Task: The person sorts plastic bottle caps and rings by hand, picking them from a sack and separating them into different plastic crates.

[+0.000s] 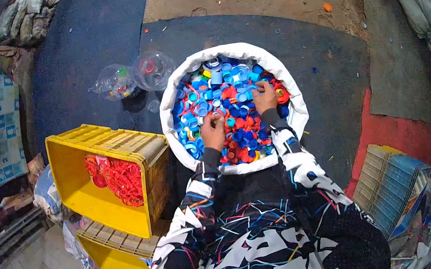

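A round white sack (299, 109) with a rolled rim is filled with plastic bottle caps (234, 109), mostly blue and red, a few white, green and yellow. Low over the left part of the caps is my left hand (213, 134), its fingers curled together beside some red pieces; whatever they pinch is too small to tell. My right hand (265, 98) is at the right part of the heap, fingers bent down and drawn together among blue caps. What lies under its fingertips is hidden.
Two clear plastic containers (153, 70) stand beyond the sack's left side, one holding some caps. Left of me, a yellow crate (105, 211) on its side holds red pieces, above another yellow crate (114, 260). A blue-grey crate (390, 184) is at right.
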The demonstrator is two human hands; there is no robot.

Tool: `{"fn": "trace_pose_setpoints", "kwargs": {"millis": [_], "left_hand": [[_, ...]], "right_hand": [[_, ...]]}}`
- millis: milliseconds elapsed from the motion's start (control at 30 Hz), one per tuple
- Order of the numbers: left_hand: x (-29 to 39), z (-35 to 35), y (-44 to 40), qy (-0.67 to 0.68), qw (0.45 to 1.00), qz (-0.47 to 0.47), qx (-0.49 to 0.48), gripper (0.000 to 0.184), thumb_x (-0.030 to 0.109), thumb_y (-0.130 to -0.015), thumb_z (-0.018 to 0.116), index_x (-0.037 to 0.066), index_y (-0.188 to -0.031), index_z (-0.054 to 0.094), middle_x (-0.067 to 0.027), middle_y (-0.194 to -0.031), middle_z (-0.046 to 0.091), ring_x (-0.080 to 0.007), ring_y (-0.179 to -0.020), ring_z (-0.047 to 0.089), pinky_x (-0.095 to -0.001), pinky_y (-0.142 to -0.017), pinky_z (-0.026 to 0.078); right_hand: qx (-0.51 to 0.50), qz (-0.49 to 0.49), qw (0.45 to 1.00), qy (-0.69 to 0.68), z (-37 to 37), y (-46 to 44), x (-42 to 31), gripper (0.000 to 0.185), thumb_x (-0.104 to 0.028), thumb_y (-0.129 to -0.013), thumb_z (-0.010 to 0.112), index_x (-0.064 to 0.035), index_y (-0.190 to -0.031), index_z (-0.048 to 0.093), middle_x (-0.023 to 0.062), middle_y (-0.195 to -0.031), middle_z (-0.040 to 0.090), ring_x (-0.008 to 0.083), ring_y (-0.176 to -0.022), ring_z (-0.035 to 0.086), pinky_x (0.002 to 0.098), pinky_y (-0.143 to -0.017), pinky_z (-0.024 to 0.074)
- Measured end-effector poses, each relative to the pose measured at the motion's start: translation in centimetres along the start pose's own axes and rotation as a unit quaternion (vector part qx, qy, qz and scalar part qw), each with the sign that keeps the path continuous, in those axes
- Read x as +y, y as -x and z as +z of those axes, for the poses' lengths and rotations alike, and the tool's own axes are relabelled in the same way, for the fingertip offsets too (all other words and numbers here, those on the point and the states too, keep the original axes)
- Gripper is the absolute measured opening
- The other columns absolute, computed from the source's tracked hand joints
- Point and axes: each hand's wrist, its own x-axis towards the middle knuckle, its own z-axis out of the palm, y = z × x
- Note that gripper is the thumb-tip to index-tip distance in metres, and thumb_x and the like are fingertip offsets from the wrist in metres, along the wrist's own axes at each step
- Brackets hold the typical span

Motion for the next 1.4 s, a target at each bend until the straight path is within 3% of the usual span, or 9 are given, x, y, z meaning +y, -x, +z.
{"fn": "trace_pose_setpoints", "kwargs": {"millis": [100, 233, 500, 667, 767, 867, 1000, 1167, 1400], "left_hand": [[1.2, 2.0, -4.5, -0.13, 0.982, 0.115, 0.073, 0.023, 0.017, -0.076, 0.065, 0.002, -0.091, 0.055, -0.0113, -0.079, 0.059, -0.0232, -0.072, 0.057, -0.0331, -0.065, 0.045], [1.9, 4.3, -10.6, -0.256, 0.943, 0.176, 0.124, 0.042, 0.019, -0.071, 0.067, 0.002, -0.105, 0.051, -0.019, -0.097, 0.058, -0.0354, -0.092, 0.054, -0.0434, -0.081, 0.041], [2.8, 5.7, -13.1, -0.37, 0.92, 0.108, 0.071, 0.049, 0.021, -0.064, 0.073, 0.003, -0.102, 0.049, -0.018, -0.101, 0.056, -0.0362, -0.096, 0.052, -0.0445, -0.082, 0.041], [0.7, 4.2, -11.7, -0.23, 0.967, 0.089, 0.065, 0.046, 0.024, -0.06, 0.07, 0.006, -0.099, 0.054, -0.0186, -0.09, 0.056, -0.0343, -0.089, 0.052, -0.0429, -0.079, 0.042], [-1.8, 2.2, -9.6, -0.081, 0.991, 0.075, 0.072, 0.029, 0.013, -0.065, 0.064, 0.005, -0.092, 0.055, -0.0103, -0.077, 0.058, -0.0216, -0.07, 0.058, -0.0316, -0.064, 0.047], [-3.0, -0.1, -7.1, 0.215, 0.968, -0.123, -0.039, 0.02, 0.012, -0.071, 0.059, 0.006, -0.09, 0.053, -0.0076, -0.075, 0.057, -0.0175, -0.061, 0.058, -0.0294, -0.049, 0.048], [0.4, -2.0, -3.5, 0.325, 0.909, -0.262, -0.009, 0.018, 0.02, -0.075, 0.067, 0.008, -0.081, 0.056, -0.0047, -0.07, 0.058, -0.013, -0.054, 0.056, -0.023, -0.042, 0.047], [-2.8, -1.8, -5.9, -0.032, 0.996, -0.082, 0.008, 0.022, 0.025, -0.073, 0.069, 0.007, -0.081, 0.06, -0.0076, -0.076, 0.062, -0.0204, -0.062, 0.06, -0.0313, -0.055, 0.048], [4.0, 2.4, -12.4, -0.366, 0.913, 0.152, 0.091, 0.035, 0.018, -0.07, 0.065, 0.016, -0.105, 0.058, -0.0142, -0.104, 0.051, -0.0328, -0.087, 0.057, -0.043, -0.071, 0.047]], "right_hand": [[-0.059, 0.059, 0.984, -0.16, -3.4, 2.4, -1.1, 0.026, -0.006, -0.075, 0.059, -0.0042, -0.101, 0.058, 0.0084, -0.085, 0.059, 0.0157, -0.072, 0.058, 0.0295, -0.063, 0.0488], [-0.16, 0.213, 0.829, -0.492, -7.4, 5.4, 0.1, 0.029, -0.006, -0.078, 0.053, -0.0021, -0.107, 0.055, 0.0071, -0.093, 0.058, 0.0139, -0.074, 0.056, 0.0277, -0.06, 0.0488], [-0.129, 0.328, 0.771, -0.53, -11.8, 8.7, 0.2, 0.026, -0.026, -0.078, 0.045, -0.0036, -0.087, 0.056, 0.0103, -0.085, 0.059, 0.0175, -0.062, 0.052, 0.0307, -0.049, 0.0392], [-0.078, 0.3, 0.879, -0.361, -9.9, 5.2, -0.6, 0.032, -0.034, -0.084, 0.059, -0.0098, -0.067, 0.049, 0.0016, -0.061, 0.047, 0.012, -0.049, 0.046, 0.0282, -0.042, 0.035], [-0.02, 0.035, 0.992, -0.116, -6.1, 1.4, 2.7, 0.034, -0.032, -0.075, 0.068, -0.0003, -0.081, 0.06, 0.0039, -0.065, 0.056, 0.0167, -0.059, 0.055, 0.0299, -0.057, 0.0443], [-0.033, -0.034, 0.995, 0.09, -5.3, -1.3, -2.7, 0.042, -0.029, -0.067, 0.073, -0.0044, -0.098, 0.059, 0.0146, -0.081, 0.062, 0.0249, -0.073, 0.059, 0.0358, -0.069, 0.0456], [-0.036, -0.143, 0.967, 0.207, -2.3, -3.6, -2.2, 0.042, -0.023, -0.066, 0.071, -0.0068, -0.103, 0.058, 0.0175, -0.086, 0.055, 0.0337, -0.084, 0.053, 0.0416, -0.074, 0.0426], [-0.022, -0.133, 0.969, 0.207, -1.0, -3.9, -2.0, 0.038, -0.021, -0.067, 0.071, -0.004, -0.098, 0.056, 0.0191, -0.087, 0.053, 0.0354, -0.086, 0.052, 0.0421, -0.076, 0.0419], [-0.01, -0.03, 0.994, 0.103, -4.7, 4.3, -1.0, 0.036, -0.025, -0.066, 0.074, -0.0034, -0.09, 0.057, 0.0115, -0.078, 0.058, 0.025, -0.075, 0.057, 0.0358, -0.069, 0.0448]]}}
